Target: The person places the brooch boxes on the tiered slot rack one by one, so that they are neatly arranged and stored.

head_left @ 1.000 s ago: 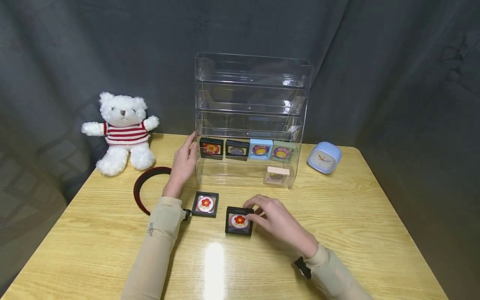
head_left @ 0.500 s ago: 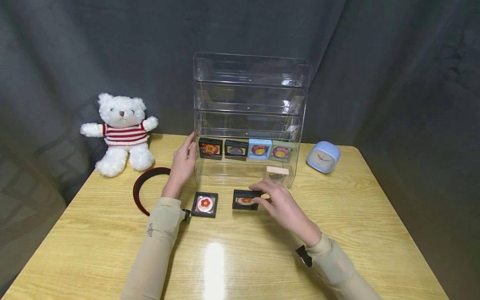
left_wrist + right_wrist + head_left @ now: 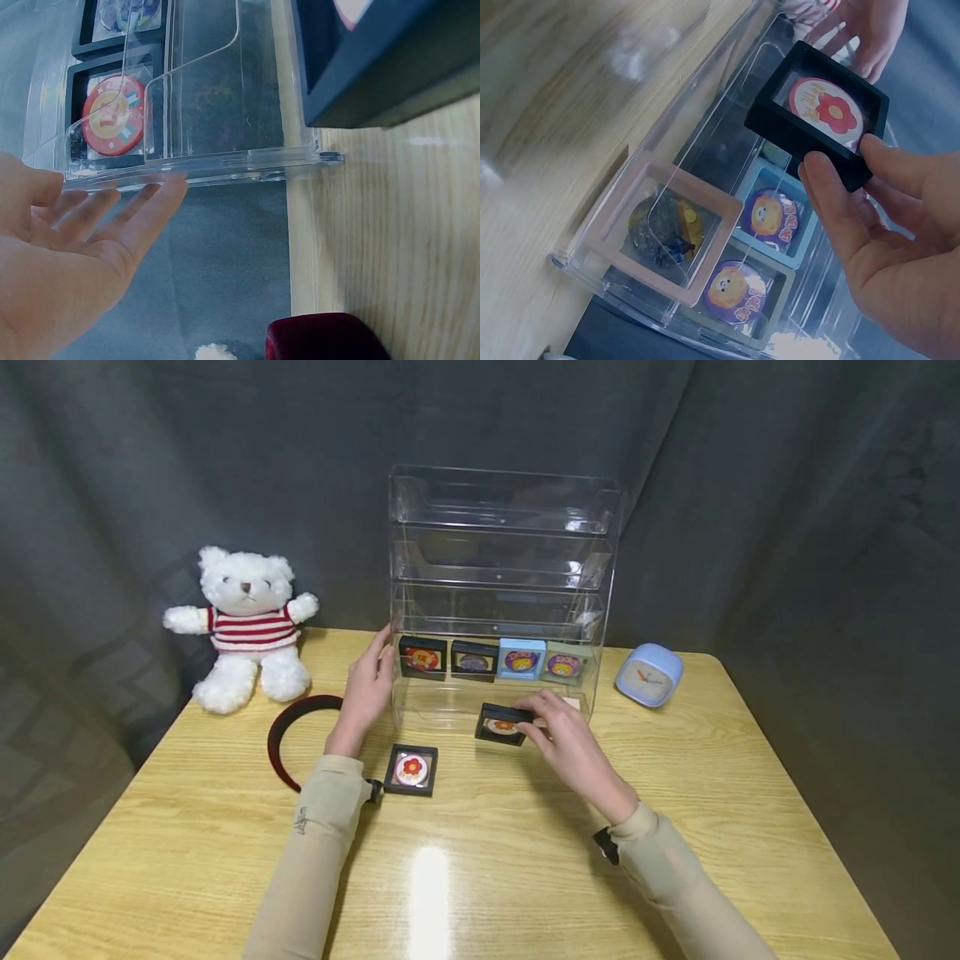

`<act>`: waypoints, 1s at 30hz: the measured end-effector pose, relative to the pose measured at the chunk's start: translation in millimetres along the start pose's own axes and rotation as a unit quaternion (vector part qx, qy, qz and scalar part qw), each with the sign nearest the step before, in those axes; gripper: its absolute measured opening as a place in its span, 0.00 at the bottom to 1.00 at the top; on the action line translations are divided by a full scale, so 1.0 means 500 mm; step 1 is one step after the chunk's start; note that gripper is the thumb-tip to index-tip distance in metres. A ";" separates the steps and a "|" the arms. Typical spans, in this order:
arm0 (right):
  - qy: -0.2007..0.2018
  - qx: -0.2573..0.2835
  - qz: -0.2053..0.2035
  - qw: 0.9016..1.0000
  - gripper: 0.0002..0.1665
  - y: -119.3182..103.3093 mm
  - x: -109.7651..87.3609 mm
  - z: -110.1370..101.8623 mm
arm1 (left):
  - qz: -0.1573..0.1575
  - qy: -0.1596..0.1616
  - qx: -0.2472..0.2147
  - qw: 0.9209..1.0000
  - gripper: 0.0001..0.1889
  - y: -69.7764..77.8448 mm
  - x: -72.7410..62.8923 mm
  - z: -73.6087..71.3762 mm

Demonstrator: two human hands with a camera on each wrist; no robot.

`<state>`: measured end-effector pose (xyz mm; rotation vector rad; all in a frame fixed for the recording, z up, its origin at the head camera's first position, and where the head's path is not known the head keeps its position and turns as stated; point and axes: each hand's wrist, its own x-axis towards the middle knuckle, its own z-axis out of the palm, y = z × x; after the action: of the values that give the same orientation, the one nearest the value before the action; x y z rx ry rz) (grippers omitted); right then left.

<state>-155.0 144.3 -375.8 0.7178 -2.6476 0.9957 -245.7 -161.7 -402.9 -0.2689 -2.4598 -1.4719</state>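
Between thumb and fingers, my right hand (image 3: 570, 743) pinches a black-framed badge display case (image 3: 817, 112) with a red flower badge inside. The case is tilted, close in front of the bottom tier of a clear acrylic rack (image 3: 502, 578). My left hand (image 3: 97, 232) touches the rack's left side with extended fingers. On the fourth tier down stand two black cases, a light blue case (image 3: 521, 660) and a grey-green case (image 3: 564, 665). A pink case (image 3: 660, 229) sits at the right of the bottom tier, mostly hidden in the head view. Another black flower-badge case (image 3: 411, 769) lies on the table.
A dark red headband (image 3: 281, 735) lies left of my left forearm. Behind it sits a white teddy bear (image 3: 247, 618) in a striped sweater. A blue alarm clock (image 3: 648, 675) stands right of the rack. Dark curtains (image 3: 795, 568) hang behind the wooden table (image 3: 600, 910).
My right hand has carried the black flower-badge case away from the table front, up to the rack's bottom tier, tilting it on the way. My left hand stays at the rack's side.
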 end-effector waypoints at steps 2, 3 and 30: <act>0.003 -0.005 0.000 1.000 0.16 0.005 0.007 -0.001 | -0.001 0.000 0.000 1.000 0.27 0.000 0.000 0.001; 0.005 -0.009 -0.002 1.000 0.15 0.007 0.011 -0.001 | -0.002 0.000 -0.001 1.000 0.27 0.000 0.000 0.001; 0.017 -0.069 0.000 0.997 0.16 0.065 0.057 -0.002 | -0.002 0.003 0.004 1.000 0.27 0.004 -0.001 0.001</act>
<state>-196.3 155.8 -382.8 0.6660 -2.6553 0.8085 -244.9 -160.3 -401.9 -0.2593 -2.4626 -1.4625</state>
